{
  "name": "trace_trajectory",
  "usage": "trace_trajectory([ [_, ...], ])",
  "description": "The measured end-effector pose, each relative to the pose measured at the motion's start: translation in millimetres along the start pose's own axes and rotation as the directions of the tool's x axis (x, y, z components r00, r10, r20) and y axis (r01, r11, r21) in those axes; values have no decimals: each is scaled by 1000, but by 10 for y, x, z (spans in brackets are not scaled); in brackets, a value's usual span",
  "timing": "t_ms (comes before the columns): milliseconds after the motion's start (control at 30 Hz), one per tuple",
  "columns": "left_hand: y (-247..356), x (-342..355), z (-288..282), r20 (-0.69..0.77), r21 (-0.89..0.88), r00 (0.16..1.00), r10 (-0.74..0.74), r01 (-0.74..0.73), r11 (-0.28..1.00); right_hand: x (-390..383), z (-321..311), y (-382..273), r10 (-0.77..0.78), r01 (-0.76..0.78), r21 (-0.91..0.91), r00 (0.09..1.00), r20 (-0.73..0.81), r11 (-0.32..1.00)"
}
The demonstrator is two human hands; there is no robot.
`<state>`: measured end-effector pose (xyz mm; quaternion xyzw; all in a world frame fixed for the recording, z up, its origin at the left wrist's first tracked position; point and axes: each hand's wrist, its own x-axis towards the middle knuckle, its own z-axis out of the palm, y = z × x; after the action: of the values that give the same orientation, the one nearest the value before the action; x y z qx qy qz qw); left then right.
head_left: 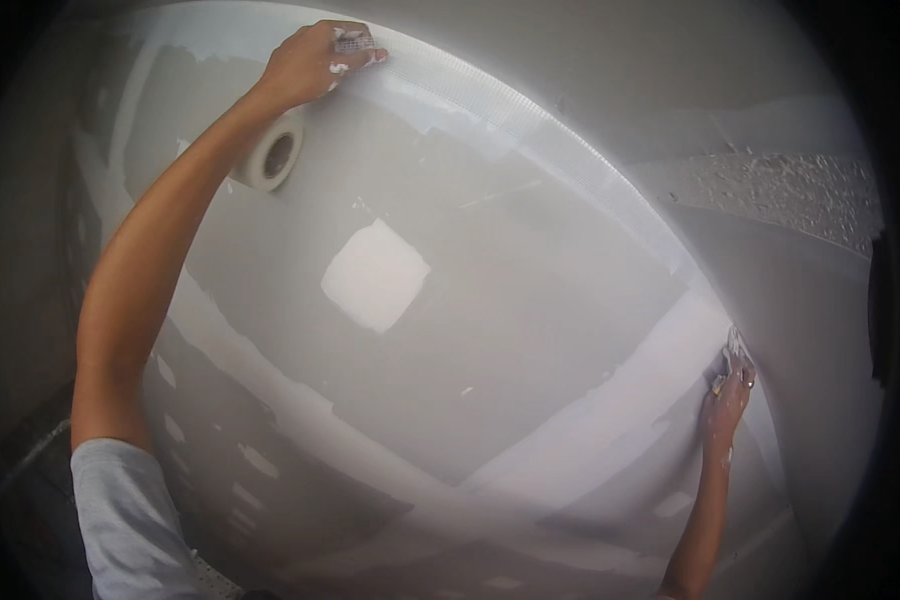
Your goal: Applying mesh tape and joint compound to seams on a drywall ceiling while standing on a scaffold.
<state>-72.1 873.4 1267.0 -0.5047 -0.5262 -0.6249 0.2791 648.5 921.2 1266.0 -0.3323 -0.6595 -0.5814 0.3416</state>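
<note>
My left hand (325,60), flecked with white compound, pinches white mesh tape (470,90) at the upper end of the strip along the curved edge of a grey board surface (550,320). A tape roll (262,168) shows below that hand, beside my forearm. My right hand (730,395), also smeared white, is at the lower right part of the same edge, closed around a small white-smeared item (737,342) that I cannot make out clearly. The board carries pale bands of compound and a squarish white patch (375,275).
Beyond the edge at the right is a grey surface (810,320) with a rough, textured band (770,190). A darker area with a pale line (30,450) lies at the far left.
</note>
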Motion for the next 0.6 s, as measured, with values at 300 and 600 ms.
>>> trace_trajectory([
  [300, 440, -70, 61, 8, -260, 980, -198, 193, 946, -143, 34, 222, 93, -93, -17, 995, 44, 996],
  [600, 398, -107, 28, 42, -277, 972, -230, 232, 932, -59, -102, 170, -2, 7, -193, 1000, 25, 981],
])
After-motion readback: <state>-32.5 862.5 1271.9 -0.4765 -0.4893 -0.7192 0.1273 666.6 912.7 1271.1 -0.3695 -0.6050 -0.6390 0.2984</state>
